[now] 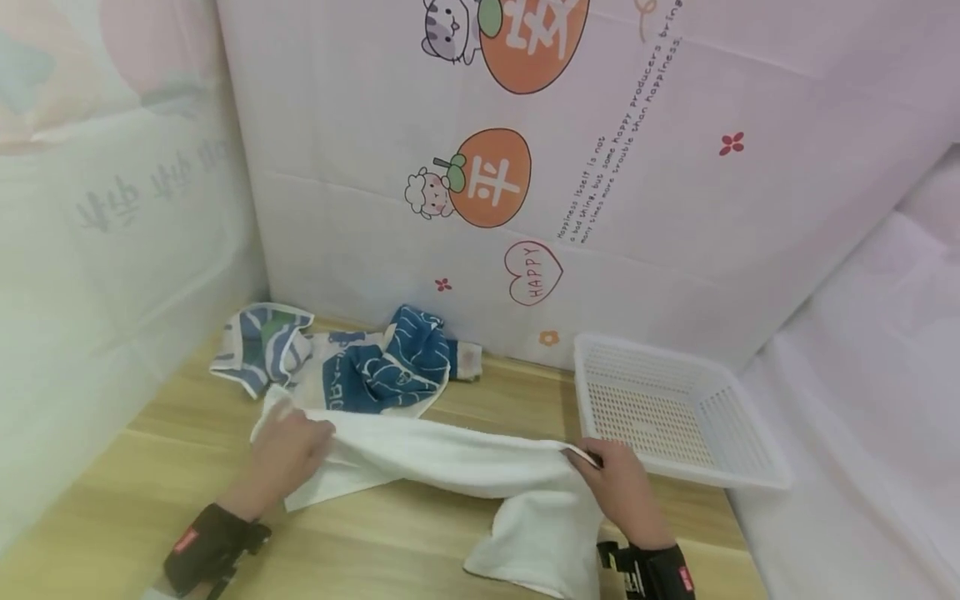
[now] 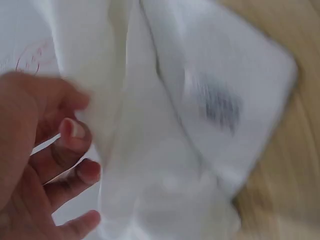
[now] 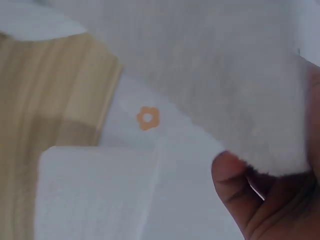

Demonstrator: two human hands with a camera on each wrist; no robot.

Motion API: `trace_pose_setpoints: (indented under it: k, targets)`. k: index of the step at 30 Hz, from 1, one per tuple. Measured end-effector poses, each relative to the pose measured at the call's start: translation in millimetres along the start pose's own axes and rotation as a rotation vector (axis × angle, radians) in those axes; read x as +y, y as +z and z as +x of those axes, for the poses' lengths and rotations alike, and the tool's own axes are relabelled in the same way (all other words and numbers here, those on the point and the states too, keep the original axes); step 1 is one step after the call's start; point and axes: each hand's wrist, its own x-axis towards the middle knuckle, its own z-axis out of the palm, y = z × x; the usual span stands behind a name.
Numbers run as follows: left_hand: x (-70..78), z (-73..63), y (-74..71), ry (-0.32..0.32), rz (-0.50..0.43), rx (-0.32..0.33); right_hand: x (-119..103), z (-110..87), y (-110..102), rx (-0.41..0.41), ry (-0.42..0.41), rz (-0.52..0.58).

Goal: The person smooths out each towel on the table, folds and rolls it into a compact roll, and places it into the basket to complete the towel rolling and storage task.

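The dark print (image 2: 221, 107) on the white cloth (image 2: 145, 170) is unreadably blurred

**Two Pinches, Well Apart**

My left wrist (image 1: 246, 493) slants in from the lower left, palm side turned down; my left hand (image 1: 288, 446) pinches, its fingers (image 2: 87, 171) bent with gaps between them. My right wrist (image 1: 654, 532) angles up from the lower right, and my right hand (image 1: 617, 479) pinches too, thumb (image 3: 231, 181) against partly hidden fingers.

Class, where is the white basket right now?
In the head view, the white basket stands on the right side of the wooden table, just beyond the right hand, near the patterned backdrop.
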Motion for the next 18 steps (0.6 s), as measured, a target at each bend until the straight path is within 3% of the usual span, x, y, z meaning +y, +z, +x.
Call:
trace_pose_setpoints:
  k: [3, 7, 10, 14, 16, 18]
  targets:
    - [-14.5, -4.4, -13.4, 0.001, 0.008, 0.110, 11.2, -9.3, 5.0, 0.000, 0.001, 0.048]
    - [-19.3, -5.5, -20.8, 0.036, 0.008, 0.128, 19.2, -15.8, 10.2, 0.002, 0.001, 0.098]
    - [-15.0, -12.3, -21.7, 0.000, -0.155, -0.033, 25.1, -21.4, 17.1, 0.020, -0.005, 0.055]
    - [-8.2, -20.7, -18.1, -0.117, -0.361, -0.244, 28.3, -29.7, 26.2, 0.051, -0.033, -0.014]
    - [-2.5, -14.8, -15.3, -0.119, -0.385, -0.260, 25.2, -31.7, 28.6, 0.075, -0.065, 0.001]
    - [8.3, -1.6, -8.9, -0.078, -0.401, -0.219, 19.1, -32.7, 29.9, 0.110, -0.122, 0.032]
